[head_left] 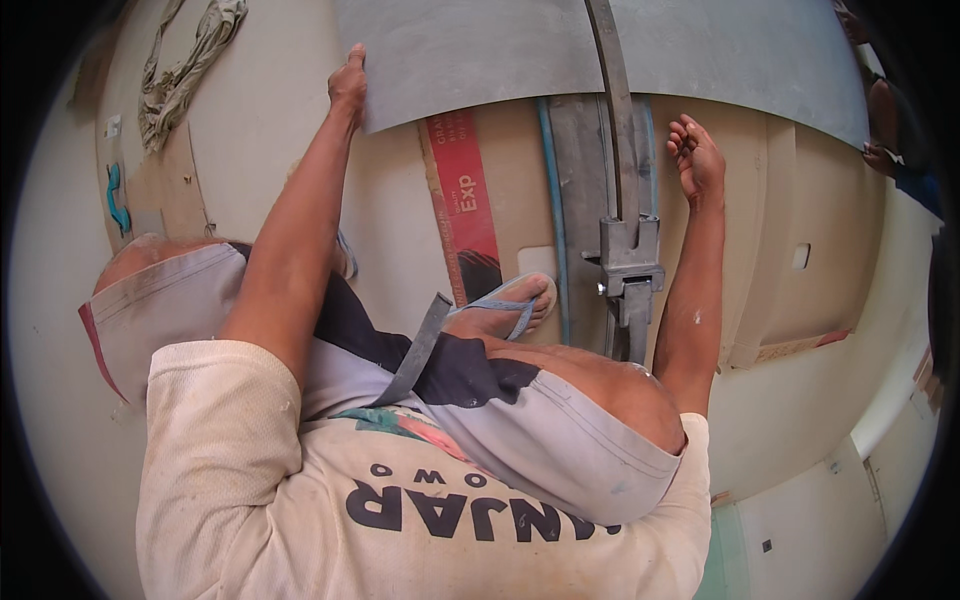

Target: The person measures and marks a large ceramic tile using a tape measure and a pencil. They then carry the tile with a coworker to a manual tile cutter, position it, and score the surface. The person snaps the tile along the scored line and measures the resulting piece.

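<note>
A large grey tile [480,50] spans the top of the view, passing under the metal rail [612,90] of a tile cutter. My left hand [348,85] is closed on the tile's left edge near its front corner, thumb upward. Just below the tile's front edge, right of the rail, my right hand [697,158] is raised with its fingers loosely curled and nothing visible in them. The cutter's metal carriage [630,250] sits on the rail nearer to me, left of my right forearm. Its grey bed [585,180] with blue edges runs below.
Another person's hand [880,160] is at the tile's right corner. Flattened cardboard [780,230] and a red-printed strip [465,190] lie on the floor. A crumpled cloth [185,80] and a teal tool [117,200] lie left. A flat dark strip [415,350] crosses my lap.
</note>
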The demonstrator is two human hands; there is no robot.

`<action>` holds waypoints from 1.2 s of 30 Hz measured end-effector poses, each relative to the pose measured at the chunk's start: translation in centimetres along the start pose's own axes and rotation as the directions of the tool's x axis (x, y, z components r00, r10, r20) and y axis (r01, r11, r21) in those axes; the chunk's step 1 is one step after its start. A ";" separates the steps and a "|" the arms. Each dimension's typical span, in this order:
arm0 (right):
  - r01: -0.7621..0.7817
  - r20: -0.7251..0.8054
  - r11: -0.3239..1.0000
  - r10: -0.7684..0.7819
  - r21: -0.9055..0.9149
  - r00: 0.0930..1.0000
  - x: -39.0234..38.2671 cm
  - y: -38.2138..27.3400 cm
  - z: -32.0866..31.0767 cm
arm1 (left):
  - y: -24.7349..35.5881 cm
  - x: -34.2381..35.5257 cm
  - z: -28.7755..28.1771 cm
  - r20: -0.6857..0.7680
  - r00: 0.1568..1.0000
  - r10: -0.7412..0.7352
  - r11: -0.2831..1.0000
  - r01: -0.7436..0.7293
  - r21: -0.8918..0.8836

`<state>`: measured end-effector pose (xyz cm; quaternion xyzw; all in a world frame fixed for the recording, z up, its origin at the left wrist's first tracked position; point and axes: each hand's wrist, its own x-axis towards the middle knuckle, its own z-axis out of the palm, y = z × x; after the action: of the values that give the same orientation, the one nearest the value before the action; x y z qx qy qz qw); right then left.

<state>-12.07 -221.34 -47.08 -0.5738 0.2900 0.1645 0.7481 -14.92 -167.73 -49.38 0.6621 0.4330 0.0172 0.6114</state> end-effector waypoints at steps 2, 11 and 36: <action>0.017 -0.001 1.000 -0.017 -0.017 1.000 -1.5 -0.3 0.6 | -0.4 0.4 -0.1 -0.010 1.000 0.013 1.000 -0.013 0.002; 0.117 0.264 0.929 -0.022 -0.350 0.964 -18.5 -3.5 10.6 | -0.6 1.1 -0.9 -0.107 0.993 0.044 0.941 -0.005 0.340; 0.024 -0.310 0.929 -0.148 -0.370 0.939 -19.0 -1.6 -4.3 | 3.8 -3.6 4.2 -0.276 0.716 0.641 0.588 -0.228 0.776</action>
<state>-26.98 -224.21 -34.77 -0.7329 0.3510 0.0821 0.5770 -12.72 -172.73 -45.48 0.8962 0.3723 0.1918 0.1461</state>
